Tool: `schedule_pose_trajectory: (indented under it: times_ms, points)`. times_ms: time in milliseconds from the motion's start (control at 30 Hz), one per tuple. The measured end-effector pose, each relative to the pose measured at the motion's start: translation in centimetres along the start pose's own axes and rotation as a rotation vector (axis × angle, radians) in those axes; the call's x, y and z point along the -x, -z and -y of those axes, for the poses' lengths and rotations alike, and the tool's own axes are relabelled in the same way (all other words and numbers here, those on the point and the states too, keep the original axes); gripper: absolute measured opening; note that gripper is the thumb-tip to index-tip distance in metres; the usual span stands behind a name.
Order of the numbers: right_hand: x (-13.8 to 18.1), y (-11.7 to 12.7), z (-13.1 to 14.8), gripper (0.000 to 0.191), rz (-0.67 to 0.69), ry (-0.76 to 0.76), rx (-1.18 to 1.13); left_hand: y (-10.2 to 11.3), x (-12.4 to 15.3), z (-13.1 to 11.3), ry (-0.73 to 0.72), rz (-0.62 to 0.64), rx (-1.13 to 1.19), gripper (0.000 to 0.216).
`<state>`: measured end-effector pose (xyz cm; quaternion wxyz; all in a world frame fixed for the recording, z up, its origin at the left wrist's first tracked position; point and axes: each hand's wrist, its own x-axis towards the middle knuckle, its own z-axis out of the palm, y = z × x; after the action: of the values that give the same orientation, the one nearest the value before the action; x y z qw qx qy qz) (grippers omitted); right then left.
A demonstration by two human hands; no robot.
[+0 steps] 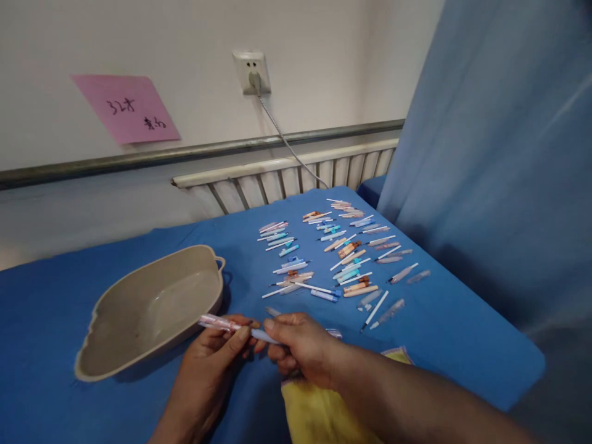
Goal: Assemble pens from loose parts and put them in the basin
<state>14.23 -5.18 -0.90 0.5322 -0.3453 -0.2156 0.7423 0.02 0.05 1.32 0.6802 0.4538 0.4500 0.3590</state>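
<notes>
1. L hand was pinched on a pink tube, nr the basin.
2. R hand was clamped on a pale blue tube, btwn both hands.
3. Pen parts lay in rows on the table, R of the basin.
4. Yellow cloth sat under R forearm, fwiw.

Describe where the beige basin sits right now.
In the head view, the beige basin stands on the blue cover at the left, beside the left hand and left of the pen parts.
</notes>
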Motion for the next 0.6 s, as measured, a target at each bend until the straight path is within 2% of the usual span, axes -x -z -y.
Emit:
schedule_pose_trajectory:
  times_ms: [200, 400, 600]
  points:
    - [-0.27, -0.16, -0.05, 0.039, 0.036, 0.028, -0.042, -0.32, 0.14, -0.01, 0.019, -0.049, -0.022, 0.034]
    - [-0.21, -0.41, -0.13, 0.04, 0.011, 0.03, -0.073, -0.52, -0.25, 0.4, -0.039, -0.085, -0.077, 0.034]
    - [-0.2, -0.44, -0.27, 0.036, -0.144, 0.109, 0.116, -0.21, -0.52, 0.13, -0.046, -0.15, -0.039, 0.037]
